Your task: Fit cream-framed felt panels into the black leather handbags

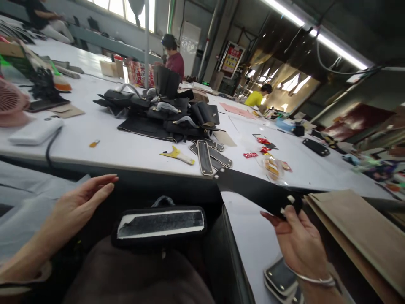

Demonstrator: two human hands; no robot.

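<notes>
My right hand (pixel 299 236) pinches one end of a long black strip (pixel 249 185) with small whitish tabs at both ends. The strip reaches across to the table edge. My left hand (pixel 87 200) is raised at the left, its fingers apart and nothing in them. Between my hands, a black bag (pixel 161 226) rests on my lap, its long face up, showing a dark panel framed in white and a handle behind it. Below my right hand lie stacked black panels with pale edges (pixel 281 276). Similar panels (pixel 205 158) are piled on the table.
Black bags (pixel 171 112) are heaped mid-table. A yellow tool (pixel 177 155), a white box (pixel 36 131), a pink fan (pixel 12 101) and packaged food (pixel 272 166) lie around. Brown board (pixel 363 223) stands at right. People (pixel 175 59) work farther back.
</notes>
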